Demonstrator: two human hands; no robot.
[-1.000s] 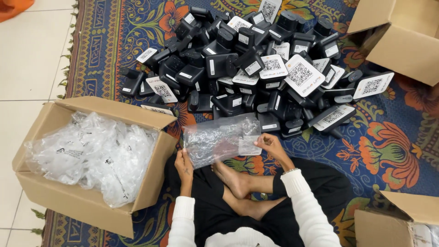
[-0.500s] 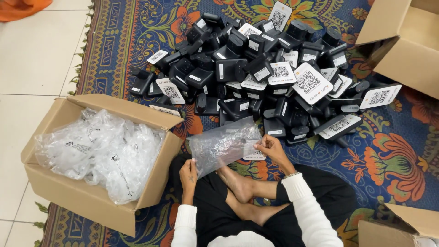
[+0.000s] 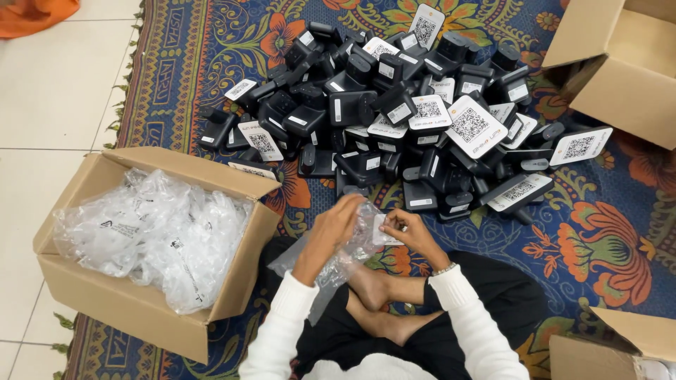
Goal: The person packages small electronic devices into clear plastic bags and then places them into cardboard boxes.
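Between the two hands, just above the crossed bare feet (image 3: 384, 309), a clear crinkled plastic bubble-wrap pouch (image 3: 345, 250) is held. The left hand (image 3: 331, 229) is closed over the pouch's upper edge from the left, while the right hand (image 3: 408, 232) pinches its white label corner (image 3: 386, 229) from the right; both hands are brought close together, clamped on the same pouch. The lower part of the pouch hangs down over the left forearm and lap.

Ahead of the hands, a large heap of small black plastic devices with white code stickers (image 3: 401, 119) is spread on the patterned blue and orange rug (image 3: 605, 232). To the left of the left hand, an open brown cardboard box filled with more clear pouches (image 3: 151, 232) is placed, its near wall just beside the left arm. Other brown cardboard boxes (image 3: 620, 63) are seen further ahead on the right and beside the right knee.

For the pouch's mouth to be opened cleanly, the two layers are best parted by the thumbs at the label edge, with the grip kept light so that the film is not torn. It is judged that the opening should be turned towards the heap ahead, so that a device can be reached without the pouch being released.
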